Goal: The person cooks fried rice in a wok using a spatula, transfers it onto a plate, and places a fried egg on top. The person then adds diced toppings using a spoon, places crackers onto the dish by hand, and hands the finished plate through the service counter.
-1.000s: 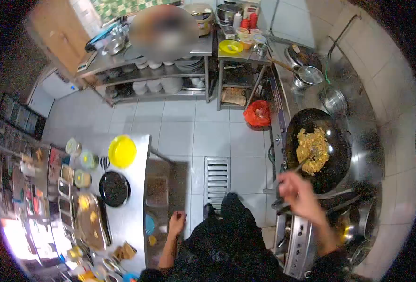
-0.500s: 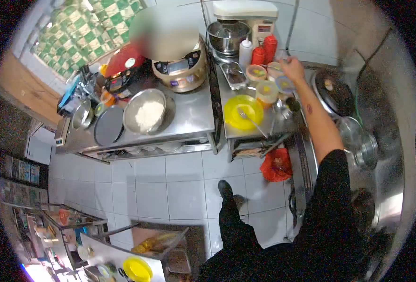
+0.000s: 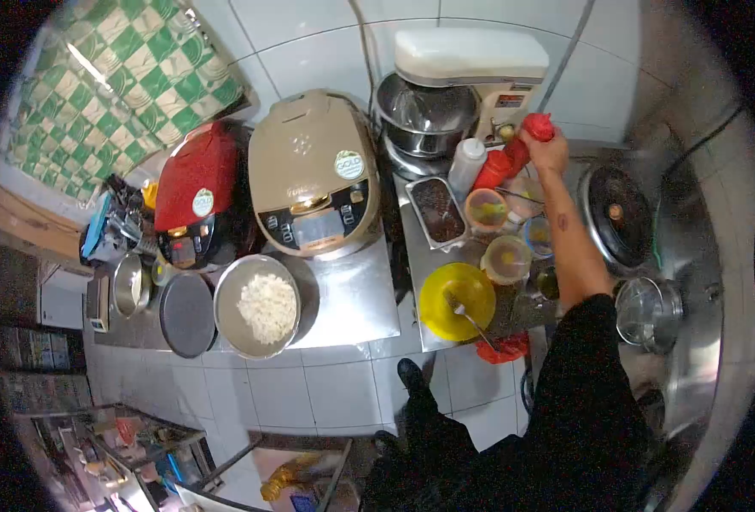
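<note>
Right hand [image 3: 548,152] at 2 o'clock in view, fingers clamped round the upper part of a red plastic squeeze bottle [image 3: 539,128] — bottle leans, is partly hidden by the hand, and sits at the back of the steel desk [image 3: 426,335]. Left hand out of view, can't tell its fingers. From the held bottle: a second red plastic bottle [image 3: 493,169] just beside at 7-8 o'clock, white plastic squeeze bottle [image 3: 467,169] next to that one; white stand mixer [image 3: 471,60] with steel bowl at 9-11. Open orange-toned plastic tub [image 3: 486,210] at 7, rectangular metal tray of dark contents [image 3: 437,212] at 8, round yellow plastic bowl [image 3: 447,290] farther out at 7 — metal fork [image 3: 470,319] resting in it. Round black pan [image 3: 618,218] at 4, past the forearm.
</note>
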A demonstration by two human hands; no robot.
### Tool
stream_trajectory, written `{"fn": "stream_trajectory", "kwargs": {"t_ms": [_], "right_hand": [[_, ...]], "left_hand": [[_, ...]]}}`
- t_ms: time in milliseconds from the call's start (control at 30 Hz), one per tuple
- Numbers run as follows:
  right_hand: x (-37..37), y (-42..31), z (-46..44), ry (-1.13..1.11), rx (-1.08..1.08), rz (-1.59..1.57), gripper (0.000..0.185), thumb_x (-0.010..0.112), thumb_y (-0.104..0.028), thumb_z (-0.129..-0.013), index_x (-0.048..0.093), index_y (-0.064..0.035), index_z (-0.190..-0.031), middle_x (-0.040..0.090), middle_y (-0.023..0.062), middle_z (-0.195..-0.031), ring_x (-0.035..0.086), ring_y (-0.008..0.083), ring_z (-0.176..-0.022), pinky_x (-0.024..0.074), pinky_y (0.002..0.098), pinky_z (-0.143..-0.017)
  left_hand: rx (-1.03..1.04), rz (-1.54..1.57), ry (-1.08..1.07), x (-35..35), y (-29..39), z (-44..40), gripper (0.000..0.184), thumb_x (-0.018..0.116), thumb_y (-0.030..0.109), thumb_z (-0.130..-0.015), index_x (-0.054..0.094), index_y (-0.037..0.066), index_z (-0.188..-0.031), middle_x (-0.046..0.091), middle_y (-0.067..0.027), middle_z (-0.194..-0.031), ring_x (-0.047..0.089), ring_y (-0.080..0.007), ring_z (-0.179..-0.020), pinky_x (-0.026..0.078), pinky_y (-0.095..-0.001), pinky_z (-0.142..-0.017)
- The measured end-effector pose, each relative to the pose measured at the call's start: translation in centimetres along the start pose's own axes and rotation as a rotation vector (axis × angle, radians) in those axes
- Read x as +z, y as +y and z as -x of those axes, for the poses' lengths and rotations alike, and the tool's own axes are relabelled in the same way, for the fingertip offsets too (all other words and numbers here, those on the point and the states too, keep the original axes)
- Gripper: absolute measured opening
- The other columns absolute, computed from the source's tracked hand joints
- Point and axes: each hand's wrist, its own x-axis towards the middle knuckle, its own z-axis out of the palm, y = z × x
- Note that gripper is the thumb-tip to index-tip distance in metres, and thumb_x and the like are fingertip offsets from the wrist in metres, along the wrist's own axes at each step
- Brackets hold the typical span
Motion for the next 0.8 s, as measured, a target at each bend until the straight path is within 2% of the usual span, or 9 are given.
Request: {"fn": "stream_trajectory", "kwargs": {"t_ms": [167, 267, 400, 500, 567, 600, 633, 733, 800], "right_hand": [[-18.4, -5.4, 3.4, 0.104, -0.333, -0.364, 0.069, 0.095, -0.045, -0.063, 0.072, 0.0, -0.109, 0.073, 0.0127, -0.105, 0.07, 0.0228, -0.093, 0.0543, 0.0367, -0.089], [-29.9, -7.4, 8.3, 0.414, -0.439, -0.695, 0.053, 0.086, -0.035, -0.08, 0.064, -0.0035, -0.116, 0.071, 0.0093, -0.108, 0.068, 0.02, -0.094, 0.0524, 0.0356, -0.089], [-39.6, -10.3, 20.2, 0.336, -0.41, -1.065, 0.07, 0.076, -0.054, -0.082, 0.046, -0.005, -0.122, 0.065, 0.0161, -0.099, 0.069, 0.0307, -0.092, 0.0598, 0.0472, -0.082], [-47.4, -5.6, 28.1, 0.201, -0.351, -0.932, 0.053, 0.073, -0.047, -0.089, 0.058, -0.0028, -0.115, 0.069, 0.0117, -0.095, 0.07, 0.023, -0.08, 0.0574, 0.0358, -0.072], [-53.8, -2.6, 33.6, 0.318, -0.004, -0.369, 0.057, 0.07, -0.053, -0.089, 0.058, -0.0029, -0.112, 0.067, 0.0096, -0.09, 0.07, 0.0216, -0.078, 0.0568, 0.0355, -0.067], [-57.5, -0.5, 35.3, 0.341, 0.096, -0.212, 0.064, 0.084, -0.049, -0.078, 0.064, -0.0029, -0.117, 0.072, 0.0092, -0.099, 0.069, 0.0231, -0.087, 0.0549, 0.0376, -0.082], [-60.7, 2.0, 37.1, 0.364, 0.11, -0.189, 0.064, 0.084, -0.049, -0.078, 0.064, -0.0029, -0.117, 0.072, 0.0092, -0.099, 0.069, 0.0231, -0.087, 0.0549, 0.0376, -0.082], [-68.8, 12.2, 41.7, -0.007, 0.391, 0.624, 0.082, 0.08, -0.065, -0.071, 0.064, -0.0028, -0.121, 0.073, 0.0153, -0.102, 0.072, 0.0289, -0.087, 0.0563, 0.0406, -0.08], [-71.8, 17.9, 45.3, -0.269, 0.569, 0.948, 0.096, 0.08, -0.071, -0.064, 0.062, -0.0029, -0.129, 0.072, 0.0197, -0.108, 0.072, 0.0334, -0.093, 0.0558, 0.0426, -0.084]], "left_hand": [[0.073, -0.026, -0.116, -0.5, -0.2, -2.6, 0.033, 0.057, 0.03, -0.1, 0.06, 0.004, -0.12, 0.069, -0.0115, -0.103, 0.067, -0.0226, -0.089, 0.056, -0.0401, -0.079], [0.138, -0.079, -0.235, -1.4, -1.2, -5.1, 0.033, 0.056, 0.03, -0.1, 0.059, 0.005, -0.121, 0.069, -0.0116, -0.104, 0.067, -0.0235, -0.09, 0.057, -0.0409, -0.079], [0.254, -0.115, -0.406, -3.2, -3.2, -9.1, 0.034, 0.055, 0.03, -0.1, 0.058, 0.006, -0.124, 0.069, -0.0117, -0.107, 0.068, -0.0247, -0.091, 0.057, -0.0421, -0.08], [0.369, -0.132, -0.536, -4.7, -4.0, -14.2, 0.035, 0.054, 0.03, -0.1, 0.058, 0.006, -0.125, 0.069, -0.0117, -0.109, 0.068, -0.0256, -0.092, 0.057, -0.043, -0.081], [0.436, -0.13, -0.623, -5.8, -3.3, -17.0, 0.036, 0.053, 0.03, -0.1, 0.057, 0.007, -0.126, 0.07, -0.0117, -0.11, 0.068, -0.0262, -0.093, 0.057, -0.0436, -0.081], [0.455, -0.121, -0.66, -6.2, -3.3, -18.2, 0.036, 0.053, 0.031, -0.1, 0.057, 0.007, -0.127, 0.07, -0.0118, -0.11, 0.068, -0.0265, -0.093, 0.057, -0.0439, -0.081], [0.456, -0.142, -0.689, -6.4, -3.1, -19.1, 0.036, 0.053, 0.031, -0.1, 0.057, 0.007, -0.127, 0.07, -0.0118, -0.11, 0.068, -0.0265, -0.093, 0.057, -0.0439, -0.081], [0.269, -0.2, -0.598, -5.5, -3.0, -19.1, 0.035, 0.057, 0.032, -0.095, 0.059, 0.008, -0.12, 0.071, -0.0098, -0.097, 0.067, -0.0218, -0.081, 0.054, -0.0338, -0.066], [0.085, -0.163, -0.57, -4.5, -1.3, -17.9, 0.035, 0.057, 0.033, -0.094, 0.06, 0.008, -0.118, 0.07, -0.0099, -0.098, 0.067, -0.0216, -0.08, 0.054, -0.034, -0.067]]}}
